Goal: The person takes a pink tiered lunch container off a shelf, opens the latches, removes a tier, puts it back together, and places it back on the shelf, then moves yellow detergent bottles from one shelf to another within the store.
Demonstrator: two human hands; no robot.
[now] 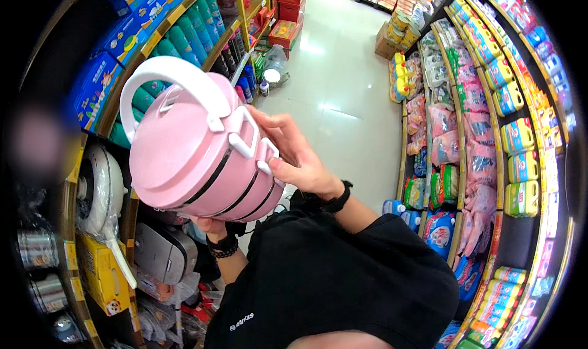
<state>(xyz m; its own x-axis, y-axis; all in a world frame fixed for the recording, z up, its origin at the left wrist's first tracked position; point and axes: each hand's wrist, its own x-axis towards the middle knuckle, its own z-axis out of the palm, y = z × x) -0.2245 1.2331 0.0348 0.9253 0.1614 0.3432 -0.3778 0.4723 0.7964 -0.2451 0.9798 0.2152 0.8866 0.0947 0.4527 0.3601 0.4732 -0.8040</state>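
Observation:
A pink stacked lunch box [183, 151] with black seams between its tiers is held up before me, tilted. Its white carrying handle [177, 73] arches over the lid, and white side clips [245, 135] run down the side facing right. My right hand [294, 158] grips that side, with the thumb by the lower clip and the fingers partly behind the box. From below, my left hand [211, 227] supports the box; most of its fingers are hidden underneath.
Shelves on the left hold blue boxes [133, 32], teal canisters [195, 25], a plastic-wrapped pan [103, 183] and a grey appliance [172, 252]. On the right, shelves carry yellow bottles [519, 135] and pink bags [477, 160]. A tiled aisle [340, 87] runs between, with red boxes [285, 32] beside it.

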